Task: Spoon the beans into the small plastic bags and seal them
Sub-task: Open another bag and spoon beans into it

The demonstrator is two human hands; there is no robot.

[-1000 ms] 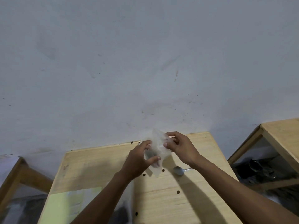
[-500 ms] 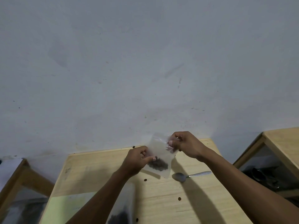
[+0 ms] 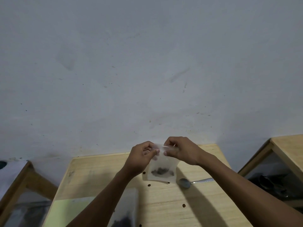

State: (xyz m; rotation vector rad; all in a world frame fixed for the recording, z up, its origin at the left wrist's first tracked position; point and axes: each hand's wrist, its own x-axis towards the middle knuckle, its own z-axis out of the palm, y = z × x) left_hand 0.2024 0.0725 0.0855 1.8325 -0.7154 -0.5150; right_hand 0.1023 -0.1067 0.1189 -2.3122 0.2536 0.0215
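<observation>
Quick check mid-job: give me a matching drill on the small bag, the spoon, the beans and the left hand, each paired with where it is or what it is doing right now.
Things:
1. small bag
2. spoon
3. beans
4. left hand

States:
A. lying on the table
B. held up by its top edge
C. pinching the bag's top left part
D. heaped at the bag's bottom

Pairs: 1-B, 2-A, 3-D, 4-C

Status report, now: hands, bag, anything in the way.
Left hand and right hand both pinch the small bag at its top edge. Beans sit at its bottom. Spoon on table, clear.
</observation>
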